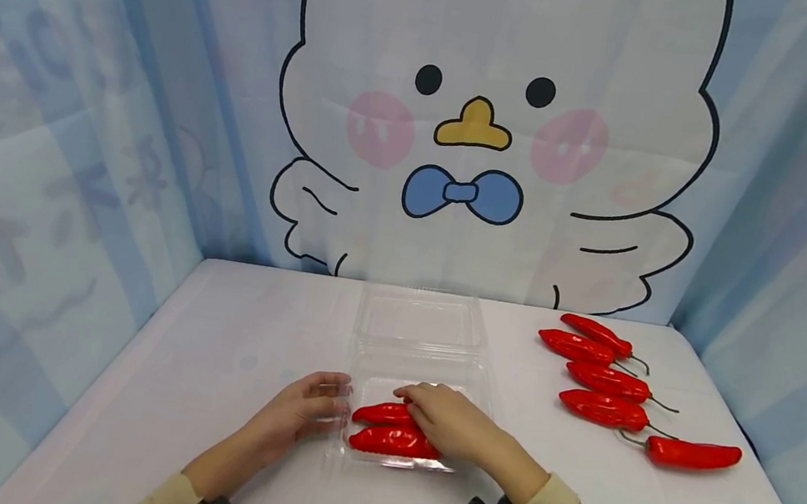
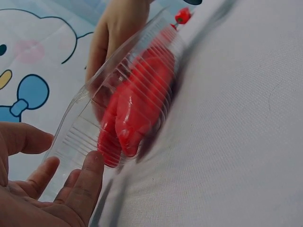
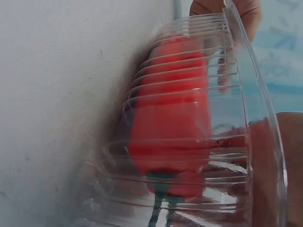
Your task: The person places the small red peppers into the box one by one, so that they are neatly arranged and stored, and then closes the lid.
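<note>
Steadying the clear container (image 1: 427, 366) at lower centre of frame, left hand's (image 1: 296, 414) fingers relaxed against its wall; reaching with right hand (image 1: 454, 420) over red peppers (image 1: 389, 441) inside (cannot tell whether gripping any). Best to press lightly, avoiding tipping.

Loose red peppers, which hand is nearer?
Right. The right hand reaches into the clear box, left of the loose peppers; the left hand is farther, at the box's left edge.
</note>
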### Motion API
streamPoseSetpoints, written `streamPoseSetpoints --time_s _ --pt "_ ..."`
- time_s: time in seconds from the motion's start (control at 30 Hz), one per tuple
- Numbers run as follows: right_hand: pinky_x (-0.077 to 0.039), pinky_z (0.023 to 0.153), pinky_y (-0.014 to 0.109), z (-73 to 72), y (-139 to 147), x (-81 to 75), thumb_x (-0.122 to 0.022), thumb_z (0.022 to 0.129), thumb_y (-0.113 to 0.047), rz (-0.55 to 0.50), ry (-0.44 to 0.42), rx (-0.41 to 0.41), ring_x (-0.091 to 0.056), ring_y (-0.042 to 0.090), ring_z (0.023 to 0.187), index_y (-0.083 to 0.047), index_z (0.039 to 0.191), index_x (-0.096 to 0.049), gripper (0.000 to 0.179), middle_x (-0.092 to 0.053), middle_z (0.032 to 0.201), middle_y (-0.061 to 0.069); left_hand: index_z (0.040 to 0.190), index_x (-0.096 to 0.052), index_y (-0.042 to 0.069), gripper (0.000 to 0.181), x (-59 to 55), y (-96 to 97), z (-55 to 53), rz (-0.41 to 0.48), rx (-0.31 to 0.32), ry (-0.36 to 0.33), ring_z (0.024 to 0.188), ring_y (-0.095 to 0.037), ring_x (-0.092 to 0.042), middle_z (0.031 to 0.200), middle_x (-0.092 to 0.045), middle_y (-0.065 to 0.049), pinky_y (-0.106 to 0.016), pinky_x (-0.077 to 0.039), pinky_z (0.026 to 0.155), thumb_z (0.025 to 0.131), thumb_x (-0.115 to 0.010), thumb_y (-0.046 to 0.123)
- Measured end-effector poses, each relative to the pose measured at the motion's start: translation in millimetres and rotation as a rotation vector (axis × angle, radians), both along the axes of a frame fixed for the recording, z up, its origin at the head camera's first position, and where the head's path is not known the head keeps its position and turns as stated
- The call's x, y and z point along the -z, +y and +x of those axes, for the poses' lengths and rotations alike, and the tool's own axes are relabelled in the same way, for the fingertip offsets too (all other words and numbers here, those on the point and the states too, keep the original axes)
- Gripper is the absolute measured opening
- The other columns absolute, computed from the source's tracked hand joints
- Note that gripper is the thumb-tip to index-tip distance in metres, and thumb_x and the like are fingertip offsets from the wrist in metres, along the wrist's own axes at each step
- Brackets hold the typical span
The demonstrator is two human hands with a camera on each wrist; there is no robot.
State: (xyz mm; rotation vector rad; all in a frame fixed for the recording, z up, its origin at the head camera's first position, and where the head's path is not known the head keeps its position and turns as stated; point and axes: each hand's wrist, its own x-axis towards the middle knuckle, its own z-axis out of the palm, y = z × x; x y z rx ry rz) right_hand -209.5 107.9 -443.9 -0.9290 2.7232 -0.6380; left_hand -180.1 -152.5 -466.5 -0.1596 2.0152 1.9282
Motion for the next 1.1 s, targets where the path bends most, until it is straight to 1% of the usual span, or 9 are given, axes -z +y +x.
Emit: streamPoseSetpoints --time_s 0.33,0.67,0.8,1.0,1.1 --pt "-0.054 0.102 0.053 -1.9 1 -1.0 -0.055 0.105 -0.017 0.000 0.015 0.002 -0.067 0.030 0.117 -0.010 0.132 -0.067 0.030 -0.071 0.127 0.011 0.144 -0.051 0.002 0.056 0.5 0.1 -0.4 0.005 0.009 0.003 0.117 -0.026 -0.062 0.146 -0.053 -0.022 -0.045 -0.057 0.100 0.094 -0.071 0.015" --pt "-0.055 0.100 0.053 -2.4 6 -1.7 -0.056 0.104 -0.018 0.008 0.020 0.004 -0.067 0.030 0.115 -0.010 0.129 -0.069 0.029 -0.071 0.125 0.011 0.144 -0.051 0.002 0.055 -1.9 0.0 0.3 0.015 0.007 -0.007 0.115 -0.025 -0.063 0.146 -0.053 -0.022 -0.044 -0.058 0.099 0.095 -0.071 0.014" --pt "-0.054 0.101 0.054 -2.0 9 -4.2 -0.056 0.105 -0.019 0.010 0.019 0.008 -0.067 0.030 0.115 -0.010 0.129 -0.069 0.029 -0.071 0.125 0.011 0.144 -0.050 0.001 0.055 -2.0 0.3 0.6 0.017 0.018 -0.007 0.115 -0.025 -0.063 0.146 -0.052 -0.022 -0.044 -0.058 0.100 0.095 -0.070 0.014" --pt "-0.053 0.102 0.054 -3.0 15 -10.6 -0.056 0.104 -0.019 0.003 0.030 0.012 -0.067 0.032 0.115 -0.008 0.128 -0.070 0.030 -0.072 0.124 0.011 0.144 -0.051 0.002 0.053 -1.8 0.4 0.7 0.012 0.017 -0.004 0.116 -0.025 -0.062 0.145 -0.054 -0.021 -0.045 -0.057 0.101 0.096 -0.069 0.014" --pt "-0.054 0.102 0.053 -4.0 18 -10.3 -0.056 0.104 -0.019 0.001 0.041 0.014 -0.067 0.031 0.115 -0.007 0.128 -0.070 0.030 -0.072 0.123 0.011 0.144 -0.051 0.003 0.052 -0.9 0.4 1.0 0.007 0.014 -0.001 0.115 -0.024 -0.062 0.145 -0.054 -0.021 -0.047 -0.057 0.102 0.096 -0.069 0.014"
